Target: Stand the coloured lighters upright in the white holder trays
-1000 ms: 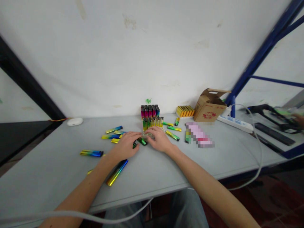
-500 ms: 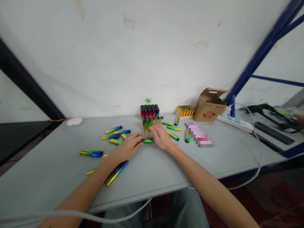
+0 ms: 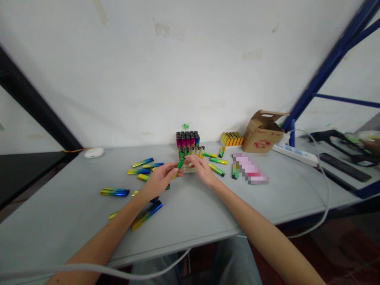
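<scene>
My left hand (image 3: 164, 176) pinches a green and yellow lighter (image 3: 179, 163), tilted with its dark top up and to the right. Close to that top, my right hand (image 3: 201, 168) has its fingers stretched out and loosely bent, in front of a pale tray (image 3: 189, 168). Whether its fingertips touch the lighter is hard to tell. Upright green and yellow lighters (image 3: 186, 152) fill the tray's back part, partly covered by the fingers. Directly behind them stands a block of pink and purple lighters (image 3: 187, 139).
Loose blue and yellow lighters (image 3: 114, 192) lie on the grey table (image 3: 190, 213) at left, green and yellow ones (image 3: 217, 170) at right. Further right are orange lighters (image 3: 232, 139), an open carton (image 3: 263, 132), a blurred pink item (image 3: 249, 168) and a power strip (image 3: 297, 154). A white case (image 3: 94, 152) sits back left.
My left hand has raised the green and yellow lighter from lying flat near the table to a tilted position. My right hand has stayed near the tray, its fingers shifted slightly.
</scene>
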